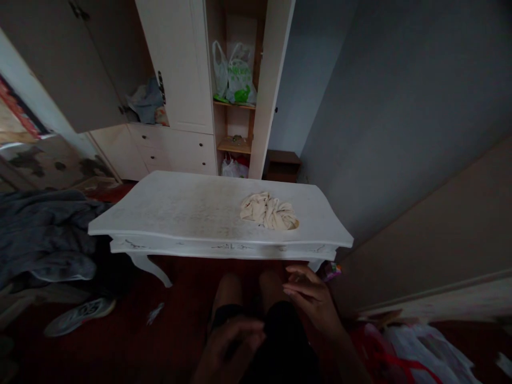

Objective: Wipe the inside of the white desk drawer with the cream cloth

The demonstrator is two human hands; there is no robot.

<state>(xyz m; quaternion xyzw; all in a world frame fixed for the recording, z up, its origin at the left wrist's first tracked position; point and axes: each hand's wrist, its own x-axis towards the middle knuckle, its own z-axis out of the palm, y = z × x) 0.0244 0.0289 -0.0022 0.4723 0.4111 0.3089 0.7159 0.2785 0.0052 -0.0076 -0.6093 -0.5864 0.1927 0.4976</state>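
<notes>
Cloth point(269, 211): cream-coloured, all bunched up on the right half of the tabletop point(176, 200), fairly near the front edge. Nobody's touching it.
Right hand point(314, 296): down past the front edge, fingers loosely bent with a gap to the thumb, nothing in them that I can see.
Left hand point(232, 344): low over the lap, fingers curled, but it's dark and blurry, so can't tell if they're closed or holding anything.
Smudges point(204, 200): greyish, mostly across the middle and left, so that part looks undone.
Progress: cloth's out but unfolded; honestly, I'd call it early days.
</notes>
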